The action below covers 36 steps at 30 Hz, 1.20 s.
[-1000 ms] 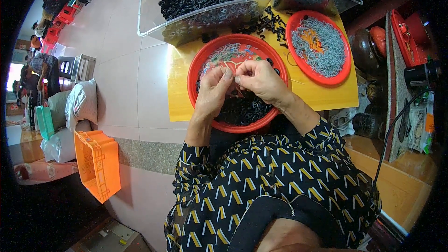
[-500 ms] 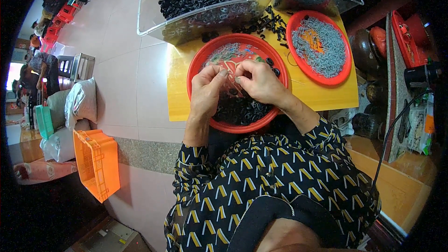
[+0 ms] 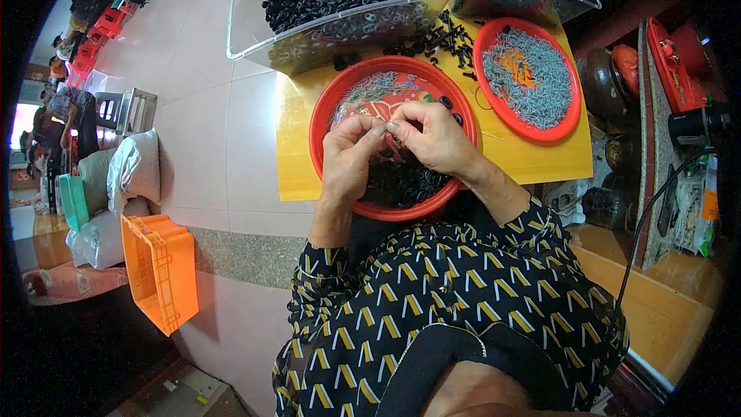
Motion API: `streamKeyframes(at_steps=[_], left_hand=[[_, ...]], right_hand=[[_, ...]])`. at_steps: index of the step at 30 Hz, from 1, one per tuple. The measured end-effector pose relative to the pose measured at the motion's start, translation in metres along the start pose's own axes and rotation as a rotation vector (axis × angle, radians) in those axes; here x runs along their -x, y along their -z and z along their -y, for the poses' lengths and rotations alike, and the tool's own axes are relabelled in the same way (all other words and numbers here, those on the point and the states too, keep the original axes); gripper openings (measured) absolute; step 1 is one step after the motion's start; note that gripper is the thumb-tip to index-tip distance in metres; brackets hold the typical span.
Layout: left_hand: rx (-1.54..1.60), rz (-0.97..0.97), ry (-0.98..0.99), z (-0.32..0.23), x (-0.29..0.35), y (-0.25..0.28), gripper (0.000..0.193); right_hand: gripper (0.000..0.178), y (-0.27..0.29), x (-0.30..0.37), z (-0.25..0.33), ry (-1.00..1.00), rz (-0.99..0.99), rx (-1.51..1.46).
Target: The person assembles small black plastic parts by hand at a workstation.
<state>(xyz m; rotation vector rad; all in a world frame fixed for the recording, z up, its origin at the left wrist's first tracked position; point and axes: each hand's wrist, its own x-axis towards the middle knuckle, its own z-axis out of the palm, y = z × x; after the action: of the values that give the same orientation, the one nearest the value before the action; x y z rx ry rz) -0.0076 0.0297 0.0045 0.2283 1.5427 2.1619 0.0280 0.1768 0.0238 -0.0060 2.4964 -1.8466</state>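
Over a round red tray [image 3: 318,120], my left hand [image 3: 349,156] and my right hand [image 3: 434,139] meet fingertip to fingertip. Both are closed in a pinch, and the small piece between them is too hidden to name. Inside the tray, small black plastic parts [image 3: 409,185] lie on the near side and thin grey screw-like pieces [image 3: 380,81] on the far side. A few rounded black pieces [image 3: 457,119] sit by the right rim. Pale rubber-band-like strips [image 3: 378,108] show just beyond my fingers.
A second red tray [image 3: 575,120] of grey screw-like pieces stands to the right on the yellow table [image 3: 297,174]. Clear bins [image 3: 239,52] of black parts stand behind, with loose black pieces [image 3: 451,40] before them. An orange crate [image 3: 158,270] is at left on the floor.
My left hand has moved slightly right and nearer to me, so the fingertips of both hands now meet. My right hand has shifted only a little.
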Motion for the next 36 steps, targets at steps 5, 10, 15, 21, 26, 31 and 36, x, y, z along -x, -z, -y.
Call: streamKeyframes(at_steps=[5, 10, 15, 21, 26, 31, 36], left_hand=[[0.009, 0.013, 0.09, 0.002, -0.002, 0.005, 0.006], [0.089, 0.001, 0.075, 0.002, -0.001, 0.007, 0.005], [0.043, -0.021, -0.029, 0.003, 0.003, 0.001, 0.006], [-0.281, 0.005, -0.117, -0.005, 0.008, -0.002, 0.008], [-0.514, 0.032, -0.221, 0.005, 0.006, 0.001, 0.01], [-0.514, 0.014, -0.071, 0.002, 0.014, 0.007, 0.009], [-0.22, -0.06, -0.023, -0.001, 0.02, 0.012, 0.007]], right_hand=[[0.008, -0.006, 0.004, -0.002, 0.156, -0.108, 0.106], [0.011, -0.001, 0.004, 0.005, 0.242, -0.151, 0.214], [0.011, -0.002, -0.005, -0.018, 0.362, -0.199, 0.374], [0.013, -0.002, 0.001, -0.004, 0.094, -0.043, 0.051], [0.013, -0.004, 0.001, -0.009, 0.176, -0.075, 0.11], [0.007, 0.003, -0.004, -0.009, 0.134, -0.168, 0.11], [0.002, 0.011, -0.009, -0.021, 0.199, -0.184, 0.339]])
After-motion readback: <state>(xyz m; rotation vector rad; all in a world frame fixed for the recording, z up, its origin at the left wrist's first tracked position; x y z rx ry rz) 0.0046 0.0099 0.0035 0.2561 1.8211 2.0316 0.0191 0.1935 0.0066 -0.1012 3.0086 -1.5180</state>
